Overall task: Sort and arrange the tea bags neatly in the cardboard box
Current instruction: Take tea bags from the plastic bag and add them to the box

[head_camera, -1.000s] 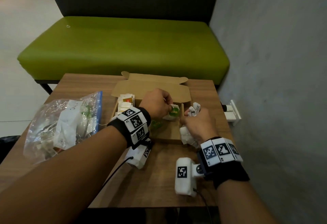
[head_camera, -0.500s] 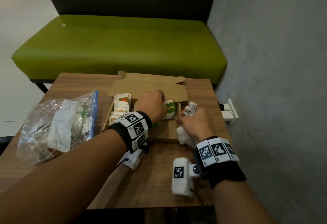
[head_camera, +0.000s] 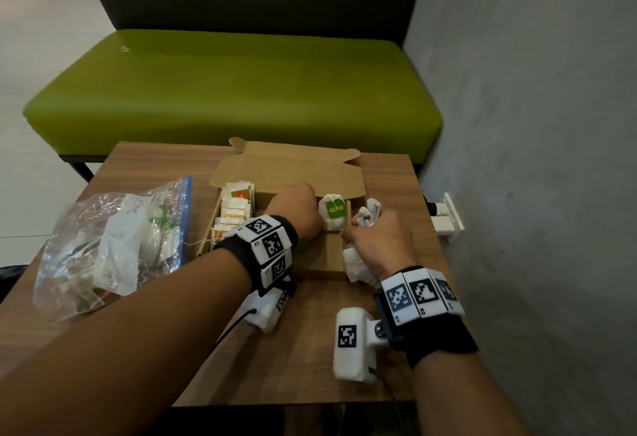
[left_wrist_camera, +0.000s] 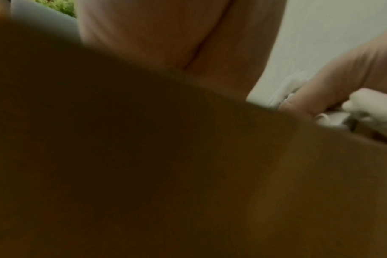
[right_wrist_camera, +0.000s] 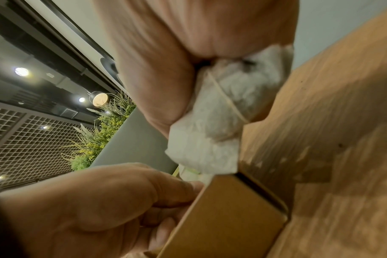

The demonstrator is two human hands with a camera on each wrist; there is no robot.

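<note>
Tea bags being arranged in a cardboard box (head_camera: 331,256) on a wooden table (head_camera: 310,349).

Head view: a green-tagged tea bag (head_camera: 333,212) is held upright in the box by the curled left hand (head_camera: 298,209); a bunch of white tea bags (head_camera: 356,259) is clutched by the right hand (head_camera: 379,239) beside the box. Left wrist view: blurred, its grip cannot be told. Right wrist view: the bunch (right_wrist_camera: 223,111) is gripped in the closed palm.

Open brown cardboard box (head_camera: 289,173) at wooden tabletop (head_camera: 310,349) centre, clear plastic zip bag (head_camera: 110,246) to its left, green upholstered bench (head_camera: 234,90) behind.
</note>
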